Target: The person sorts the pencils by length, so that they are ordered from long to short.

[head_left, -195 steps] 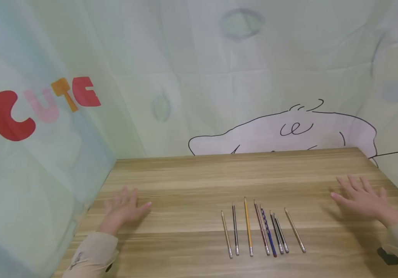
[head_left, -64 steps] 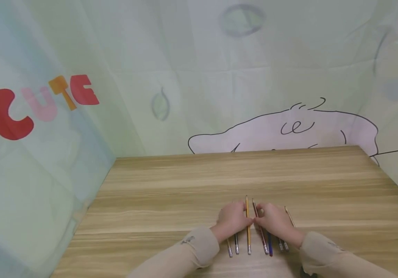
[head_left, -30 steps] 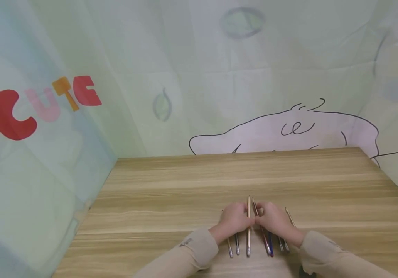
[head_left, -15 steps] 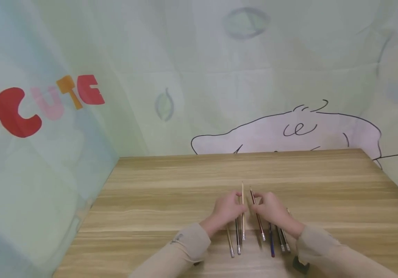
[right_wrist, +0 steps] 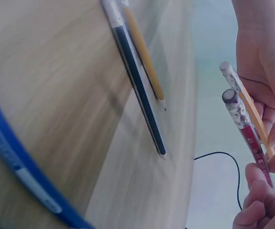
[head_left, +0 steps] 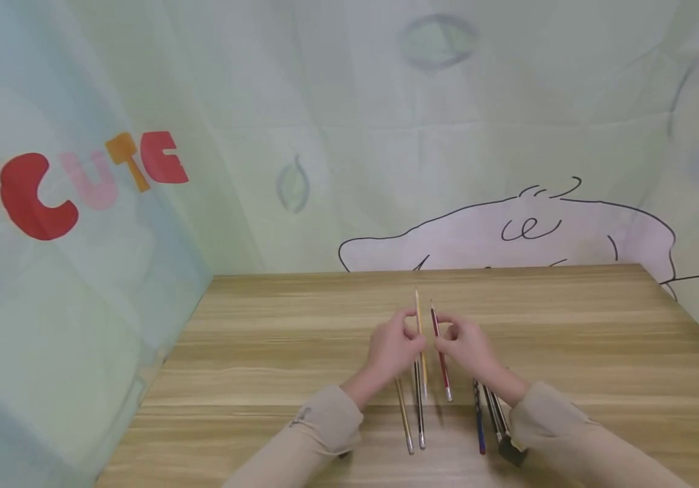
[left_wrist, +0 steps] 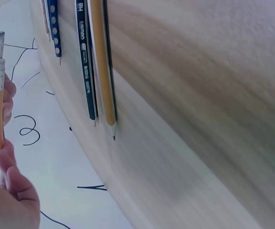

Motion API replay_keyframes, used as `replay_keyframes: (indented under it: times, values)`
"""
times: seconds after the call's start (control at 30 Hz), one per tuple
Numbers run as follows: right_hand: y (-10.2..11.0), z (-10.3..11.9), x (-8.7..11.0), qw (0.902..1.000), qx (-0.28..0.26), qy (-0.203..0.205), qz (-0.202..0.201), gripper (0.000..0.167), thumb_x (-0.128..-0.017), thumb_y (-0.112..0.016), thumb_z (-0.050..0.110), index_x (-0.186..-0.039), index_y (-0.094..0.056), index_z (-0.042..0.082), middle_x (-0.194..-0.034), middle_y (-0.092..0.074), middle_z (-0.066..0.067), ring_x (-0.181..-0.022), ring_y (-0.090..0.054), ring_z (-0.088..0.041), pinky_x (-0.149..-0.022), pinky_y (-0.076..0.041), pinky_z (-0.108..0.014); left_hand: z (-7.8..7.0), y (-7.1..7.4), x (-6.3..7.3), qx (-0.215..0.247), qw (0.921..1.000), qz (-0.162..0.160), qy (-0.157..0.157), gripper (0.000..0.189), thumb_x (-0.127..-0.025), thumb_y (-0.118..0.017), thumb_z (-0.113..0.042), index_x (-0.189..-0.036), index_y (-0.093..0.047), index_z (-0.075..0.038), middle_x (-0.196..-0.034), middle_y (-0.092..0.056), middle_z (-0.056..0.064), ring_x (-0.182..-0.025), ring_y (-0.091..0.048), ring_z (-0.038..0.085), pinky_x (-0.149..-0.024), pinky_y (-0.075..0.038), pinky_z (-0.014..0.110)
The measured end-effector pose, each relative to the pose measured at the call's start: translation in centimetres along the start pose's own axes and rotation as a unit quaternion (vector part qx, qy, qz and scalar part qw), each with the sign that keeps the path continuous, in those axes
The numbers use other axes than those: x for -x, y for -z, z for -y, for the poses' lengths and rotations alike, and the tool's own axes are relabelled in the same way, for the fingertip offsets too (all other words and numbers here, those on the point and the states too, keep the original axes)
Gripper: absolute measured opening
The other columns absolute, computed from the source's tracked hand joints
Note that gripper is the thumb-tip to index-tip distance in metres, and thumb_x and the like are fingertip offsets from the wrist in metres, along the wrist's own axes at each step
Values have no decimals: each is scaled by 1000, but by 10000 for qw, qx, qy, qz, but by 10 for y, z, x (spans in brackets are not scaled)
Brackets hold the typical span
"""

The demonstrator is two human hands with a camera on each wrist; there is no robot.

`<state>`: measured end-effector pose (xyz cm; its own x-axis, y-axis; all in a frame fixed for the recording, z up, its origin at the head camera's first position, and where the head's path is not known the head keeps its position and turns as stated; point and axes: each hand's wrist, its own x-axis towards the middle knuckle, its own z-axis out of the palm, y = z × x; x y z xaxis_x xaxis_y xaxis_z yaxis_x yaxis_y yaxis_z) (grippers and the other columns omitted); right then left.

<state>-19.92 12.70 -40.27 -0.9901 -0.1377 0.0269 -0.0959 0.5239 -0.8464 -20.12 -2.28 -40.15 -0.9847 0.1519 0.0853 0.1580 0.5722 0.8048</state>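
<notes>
In the head view my left hand pinches a yellow pencil, raised above the table with its point away from me. Close beside it, my right hand pinches a dark red pencil, also off the table. The two pencils are apart in the head view; in the right wrist view the eraser ends of the yellow pencil and red pencil appear near each other. Below the left hand lie a gold-coloured pencil and a black pencil.
Right of these on the wooden table lie a blue pencil with dimples and dark pencils, partly hidden by the right forearm and a black device at the wrist. A printed cloth hangs behind the table.
Both hands came in from the table's sides, took hold of the yellow and dark red pencils, then lifted them up and away from me. The other pencils still lie in their row.
</notes>
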Motion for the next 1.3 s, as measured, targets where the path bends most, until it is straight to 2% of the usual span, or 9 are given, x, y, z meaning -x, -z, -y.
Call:
replay_keyframes:
  times: [0.13,0.4,0.67,0.93,1.2,1.3]
  values:
    - [-2,3,-3,9998,-133,107,-71,47,-72,-53,1,-119,-49,1,-62,-53,-2,-47,-37,-7,-41,-29,-19,-1,5,-1,150,9998,-113,-95,52,-71,-57,-11,-122,-47,-10,-71,-62,-3,-48,-51,5,-40,-42,19]
    - [-4,8,-6,9986,-296,352,-261,48,-73,-53,1,-121,-46,1,-65,-53,-3,-54,-43,-9,-46,-36,-20,-1,9,0,252,9996,-66,-82,52,-72,-56,-12,-123,-46,-11,-72,-62,-4,-44,-49,6,-37,-39,17]
    - [-5,16,-5,9977,-528,394,-175,48,-76,-53,0,-122,-43,-2,-66,-54,-3,-54,-43,-7,-47,-36,-20,1,10,1,266,9996,-66,-108,51,-73,-56,-13,-123,-46,-13,-71,-62,-5,-45,-48,6,-38,-39,19]
    - [-3,36,5,9960,-744,472,-154,44,-74,-52,-6,-118,-44,-7,-63,-53,-6,-53,-43,-7,-50,-36,-18,5,10,0,261,9995,-84,-156,51,-74,-55,-13,-124,-45,-13,-73,-63,-4,-46,-49,5,-37,-37,17]
    - [-15,13,-9,9933,-980,607,-40,46,-75,-53,-2,-120,-43,-4,-61,-53,-1,-51,-41,-6,-45,-34,-18,11,13,-2,230,9996,-111,-115,51,-76,-56,-13,-126,-44,-13,-75,-62,-2,-49,-51,6,-38,-40,17]
    - [-20,11,-13,9927,-1097,501,-59,46,-74,-53,-3,-119,-45,-1,-60,-52,0,-50,-41,-6,-45,-34,-18,14,15,-2,139,9998,-130,-91,52,-76,-56,-13,-126,-44,-13,-75,-62,-2,-50,-51,6,-39,-40,18]
